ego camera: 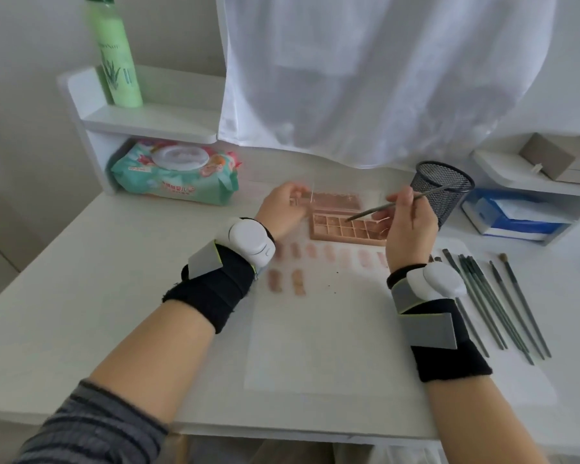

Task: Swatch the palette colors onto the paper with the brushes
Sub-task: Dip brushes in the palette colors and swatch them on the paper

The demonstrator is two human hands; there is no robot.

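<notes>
I see soft, even daylight through the white curtain (382,78) at twelve o'clock, faint shadows, no glare, slight motion blur throughout, green bottle (114,51) at eleven o'clock leaning from wide-angle distortion

Both forearms reach forward over the desk, bare from the elbow down, each wrapped at the wrist in a black band with a grey strap and a white rounded device on top. A striped sleeve is pushed up on the left arm. The left hand (283,209) lies further forward and to the left, back upward, fingers curled and pinching something small and blurred. The right hand (411,226) is raised, back toward the camera, thumb and fingers pinching a thin brush (382,209) mid-handle, tip slanting down-left.
</notes>
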